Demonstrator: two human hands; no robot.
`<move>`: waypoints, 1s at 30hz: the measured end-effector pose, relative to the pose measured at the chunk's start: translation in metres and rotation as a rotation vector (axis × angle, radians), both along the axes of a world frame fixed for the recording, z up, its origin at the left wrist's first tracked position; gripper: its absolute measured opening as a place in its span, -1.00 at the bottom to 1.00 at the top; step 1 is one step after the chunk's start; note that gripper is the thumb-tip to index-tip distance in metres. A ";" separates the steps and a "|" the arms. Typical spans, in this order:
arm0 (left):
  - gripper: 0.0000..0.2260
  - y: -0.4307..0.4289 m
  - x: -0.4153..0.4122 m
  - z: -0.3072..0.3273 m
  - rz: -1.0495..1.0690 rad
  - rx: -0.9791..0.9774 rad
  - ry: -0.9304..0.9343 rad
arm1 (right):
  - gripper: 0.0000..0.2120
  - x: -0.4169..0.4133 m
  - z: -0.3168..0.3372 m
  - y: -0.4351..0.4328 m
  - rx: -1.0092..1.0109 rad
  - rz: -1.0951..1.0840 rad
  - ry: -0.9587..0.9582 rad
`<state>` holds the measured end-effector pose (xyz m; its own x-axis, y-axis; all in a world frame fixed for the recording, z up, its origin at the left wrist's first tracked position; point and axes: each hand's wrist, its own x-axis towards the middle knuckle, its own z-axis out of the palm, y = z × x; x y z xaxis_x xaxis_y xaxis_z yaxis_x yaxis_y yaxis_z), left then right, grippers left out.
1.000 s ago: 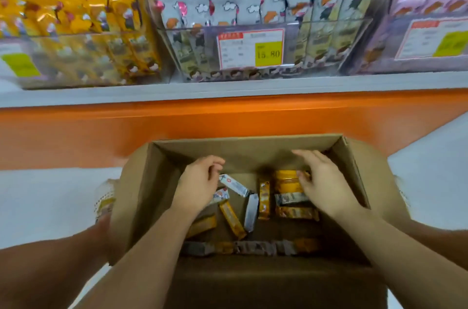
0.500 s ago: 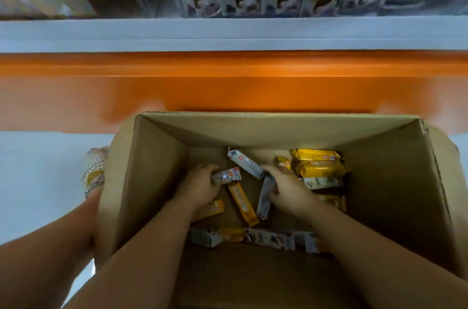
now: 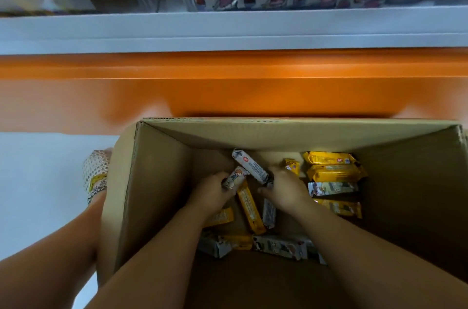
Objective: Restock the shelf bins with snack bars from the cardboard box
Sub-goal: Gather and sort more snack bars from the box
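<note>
Now: left hand (image 3: 214,194) grips short white bar (image 3: 234,178); right hand (image 3: 286,191) touches long bar (image 3: 250,166).

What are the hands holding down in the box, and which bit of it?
The left hand grips a white cartoon bar by its lower end. The right hand lies among other bars; whether it holds one cannot be told.
</note>
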<state>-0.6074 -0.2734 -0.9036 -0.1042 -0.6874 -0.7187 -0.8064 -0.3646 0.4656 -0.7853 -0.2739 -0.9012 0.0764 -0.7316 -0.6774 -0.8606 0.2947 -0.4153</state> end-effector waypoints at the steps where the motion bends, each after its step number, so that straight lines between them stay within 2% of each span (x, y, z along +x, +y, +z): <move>1: -0.69 0.001 -0.001 0.001 0.019 0.001 0.022 | -0.54 0.002 -0.001 0.001 -0.004 -0.001 0.016; 7: -0.58 0.004 -0.012 0.002 0.044 -0.019 0.042 | -0.62 0.002 -0.006 0.005 -0.055 0.017 0.114; 11: -0.52 0.004 -0.016 0.001 0.089 -0.033 0.055 | -0.70 -0.005 -0.001 0.005 -0.121 -0.019 0.031; 15: -0.51 0.004 -0.017 0.003 0.163 -0.091 0.095 | -0.53 -0.015 0.011 0.001 -0.193 -0.112 -0.099; 17: -0.48 0.002 -0.018 0.006 0.240 -0.134 0.117 | -0.49 -0.020 0.016 -0.002 -0.176 -0.146 -0.146; 23: -0.45 0.000 -0.019 0.009 0.306 -0.149 0.150 | -0.61 -0.016 0.010 -0.008 -0.007 -0.186 -0.251; 26: -0.48 0.002 -0.020 0.007 0.305 -0.142 0.174 | -0.59 -0.006 0.007 -0.008 0.055 -0.130 -0.264; 30: -0.49 0.001 -0.020 0.006 0.326 -0.117 0.191 | -0.49 -0.002 0.001 -0.009 0.020 -0.144 -0.272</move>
<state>-0.6272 -0.2726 -0.8972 0.0090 -0.7829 -0.6221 -0.5515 -0.5229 0.6500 -0.7872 -0.2833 -0.9002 0.1532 -0.7349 -0.6607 -0.6676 0.4160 -0.6175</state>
